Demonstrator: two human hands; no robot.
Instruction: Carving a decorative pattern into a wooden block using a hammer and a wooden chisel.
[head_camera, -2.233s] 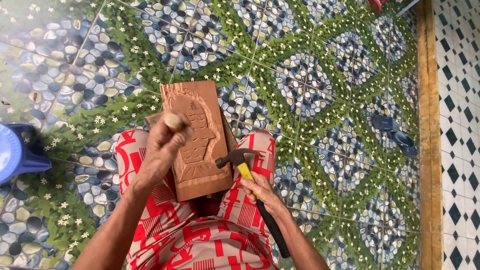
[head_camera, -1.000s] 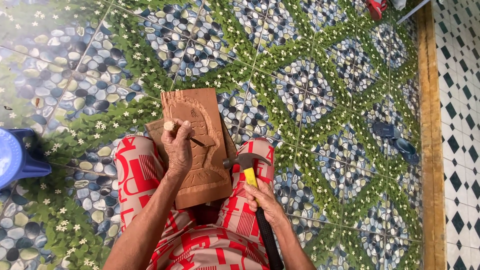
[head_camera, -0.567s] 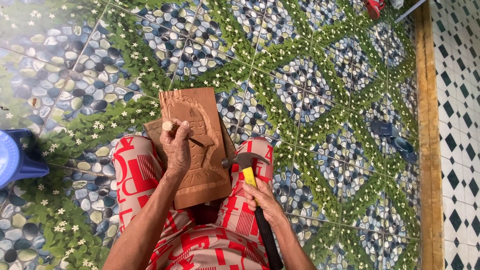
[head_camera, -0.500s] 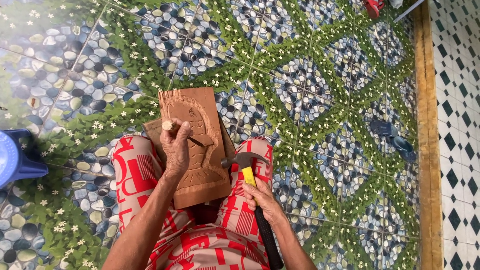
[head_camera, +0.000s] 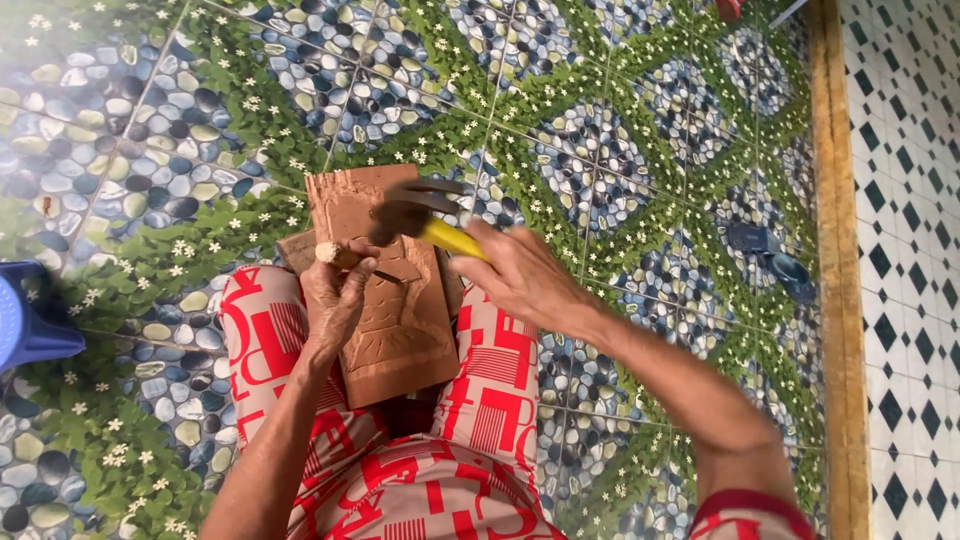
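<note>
A person sits with a brown wooden board (head_camera: 385, 290) on their lap, near the middle of the frame, resting on legs in red and white patterned pants (head_camera: 480, 400). The board has shapes cut into it. It looks hard and stiff, and a bit heavy, so it likely stays put best when held by its sides or pressed flat. The left hand (head_camera: 335, 295) is closed tight around a chisel (head_camera: 345, 257) with a round wooden end, its tip on the board. The right hand (head_camera: 520, 280) is wrapped around the yellow handle of a hammer (head_camera: 410, 212), lifted over the top of the board, arm stretched out from the lower right. Under it all is a floor (head_camera: 620, 130) of pebble and leaf tiles.
</note>
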